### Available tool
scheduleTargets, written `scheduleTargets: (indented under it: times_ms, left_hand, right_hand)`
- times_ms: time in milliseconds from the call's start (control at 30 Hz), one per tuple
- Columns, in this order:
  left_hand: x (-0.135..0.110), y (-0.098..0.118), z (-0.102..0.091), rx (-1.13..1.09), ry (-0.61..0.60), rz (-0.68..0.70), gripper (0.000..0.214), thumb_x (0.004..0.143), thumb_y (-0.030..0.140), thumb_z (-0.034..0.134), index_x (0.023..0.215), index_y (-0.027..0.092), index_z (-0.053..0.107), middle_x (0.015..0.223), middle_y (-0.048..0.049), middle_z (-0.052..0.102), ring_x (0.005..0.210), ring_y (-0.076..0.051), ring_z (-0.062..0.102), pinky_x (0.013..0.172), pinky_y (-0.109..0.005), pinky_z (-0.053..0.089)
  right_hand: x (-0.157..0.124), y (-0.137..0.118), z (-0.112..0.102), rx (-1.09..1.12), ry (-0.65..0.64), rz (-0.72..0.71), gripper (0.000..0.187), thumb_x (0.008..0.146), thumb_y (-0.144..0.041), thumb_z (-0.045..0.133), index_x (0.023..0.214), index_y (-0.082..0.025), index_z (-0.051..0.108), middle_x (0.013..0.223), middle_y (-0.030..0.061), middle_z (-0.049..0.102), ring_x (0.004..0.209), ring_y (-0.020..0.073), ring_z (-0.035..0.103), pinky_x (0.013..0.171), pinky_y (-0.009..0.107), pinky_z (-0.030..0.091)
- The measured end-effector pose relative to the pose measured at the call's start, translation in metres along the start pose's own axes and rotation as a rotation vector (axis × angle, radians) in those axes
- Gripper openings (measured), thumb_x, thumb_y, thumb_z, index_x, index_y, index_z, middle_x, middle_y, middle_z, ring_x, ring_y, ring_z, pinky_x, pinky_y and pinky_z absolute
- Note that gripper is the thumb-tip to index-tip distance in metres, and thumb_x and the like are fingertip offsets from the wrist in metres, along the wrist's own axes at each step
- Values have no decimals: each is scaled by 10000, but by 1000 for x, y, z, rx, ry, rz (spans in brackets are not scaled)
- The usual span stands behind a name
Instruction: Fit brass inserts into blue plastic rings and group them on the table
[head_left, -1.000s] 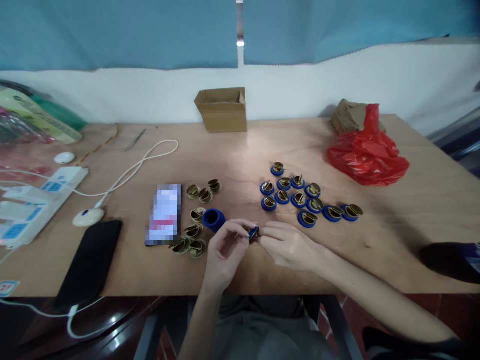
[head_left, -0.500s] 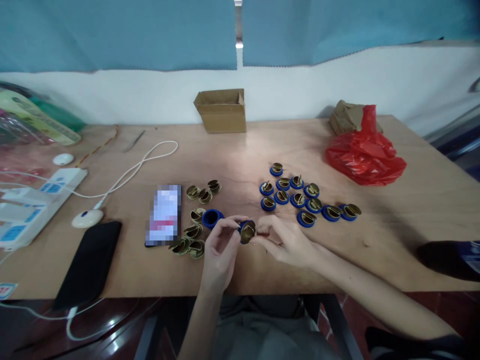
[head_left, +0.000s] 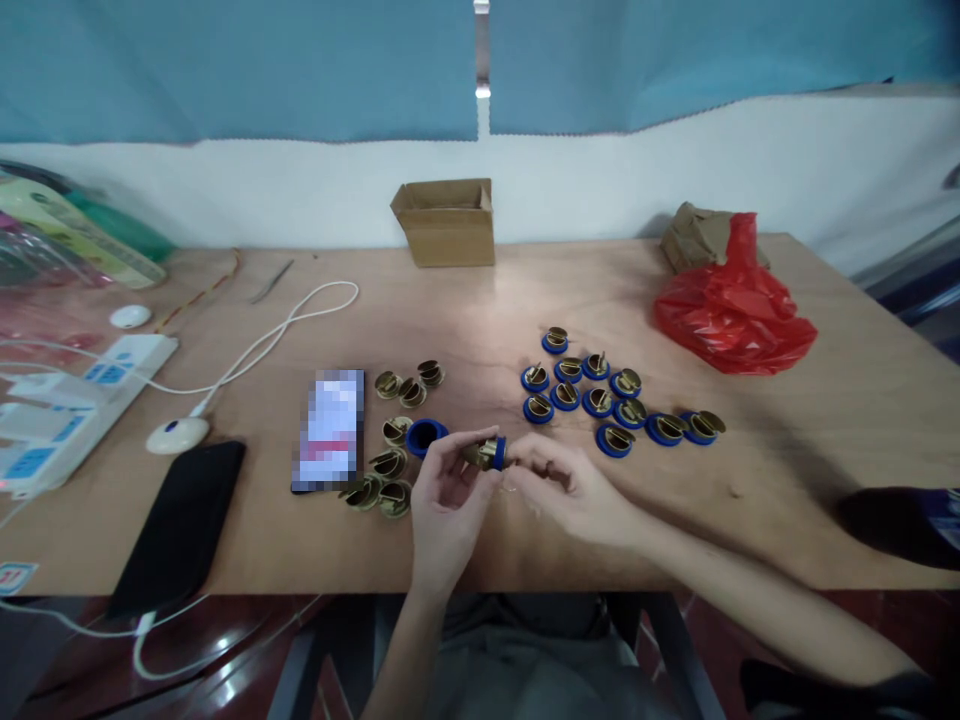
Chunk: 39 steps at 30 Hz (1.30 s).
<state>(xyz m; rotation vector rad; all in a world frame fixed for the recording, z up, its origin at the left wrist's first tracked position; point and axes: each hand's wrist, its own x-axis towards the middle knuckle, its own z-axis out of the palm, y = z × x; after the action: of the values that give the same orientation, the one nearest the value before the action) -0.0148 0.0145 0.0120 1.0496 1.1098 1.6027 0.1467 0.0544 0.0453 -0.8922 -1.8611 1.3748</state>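
My left hand (head_left: 448, 500) is closed in a pinch around a round brass fitting (head_left: 477, 455), which stands on edge above the table. A blue ring (head_left: 500, 453) sits on its right side. Fingertips of my right hand (head_left: 574, 490) are bent together against that side, partly hiding what they grip. Just behind my left hand a separate blue ring stack (head_left: 426, 436) lies on the table. Several brass fittings without blue (head_left: 388, 462) lie to its left. Over on the right are several brass fittings seated in blue rings (head_left: 598, 402).
A lit phone (head_left: 328, 430) and a dark phone (head_left: 180, 525) lie on the left, near a power strip (head_left: 90, 405) and white cables. At the back stands an open cardboard box (head_left: 450, 238). A red plastic bag (head_left: 735, 315) and a dark bottle (head_left: 896, 525) are on the right.
The brass fitting in my hands has turned from showing its round face to standing edge-on, with its blue ring facing right. My right fingers have come in against it.
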Motion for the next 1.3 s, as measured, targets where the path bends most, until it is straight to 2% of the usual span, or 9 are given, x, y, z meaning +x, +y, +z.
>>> scheduleTargets:
  times_ms: [100,167,300,433,567,767,933,1100,1300]
  left_hand:
    - [-5,-6,5,172,97,134,344,847,175,795,1164,233,675,1233,-76,734,1169,-227,708,1042,-387,572]
    - [-8,-12,6,287,101,243,423,837,141,796,1221,247,654,1248,-65,730,1186,-225,702,1071,-399,562]
    - [-12,-22,6,414,-9,394,613,848,95,772,1385,275,536,1309,-73,713,1224,-227,694,1064,-398,578]
    - [-16,-25,4,504,-101,395,713,867,96,746,1486,287,448,1363,-93,695,1226,-244,699,1057,-391,588]
    - [-14,-22,5,597,-184,373,750,892,111,715,1542,292,389,1442,-100,641,1289,-240,658,1086,-382,567]
    - [-5,-13,9,743,-129,511,537,911,136,686,1416,224,525,1363,-122,659,1302,-259,631,1098,-441,547]
    - [-4,-16,8,834,-199,454,257,959,127,599,1197,215,636,1165,-91,715,1110,-227,696,976,-403,600]
    - [-13,-12,4,836,-201,542,229,956,87,590,1136,216,648,1088,-68,732,1044,-206,710,941,-367,601]
    - [-10,22,-23,849,-92,607,284,925,46,622,1162,202,649,1130,-74,729,1074,-187,704,981,-338,572]
  right_hand:
    - [6,4,-5,162,-73,163,243,1019,-401,525,1015,-175,616,628,-69,477,488,82,443,438,195,340]
    - [8,7,-7,102,26,143,214,1008,-389,542,1034,-185,601,585,-95,415,456,80,399,422,196,310]
    - [4,9,-9,-230,243,-117,197,954,-275,630,1123,-201,562,564,-126,341,447,77,369,457,201,313]
    - [1,13,-10,-474,104,-398,134,983,-214,593,1112,-190,623,622,-71,553,492,90,498,499,218,362]
    - [5,18,-15,-656,47,-480,166,1037,-222,529,940,-168,653,812,32,707,664,137,625,579,256,405]
    - [9,0,-55,-746,7,-250,246,1023,-247,552,787,-182,569,697,-11,584,593,119,515,578,250,333]
    - [8,-11,-89,-863,-60,-30,282,952,-187,587,694,-200,474,622,-37,505,564,117,435,582,272,254]
    - [11,-6,-93,-1031,-81,114,238,871,-141,594,693,-203,450,647,-14,540,599,135,443,577,283,218]
    - [14,-3,-90,-1221,-67,140,167,927,-169,530,763,-196,506,785,51,647,665,175,517,585,311,201]
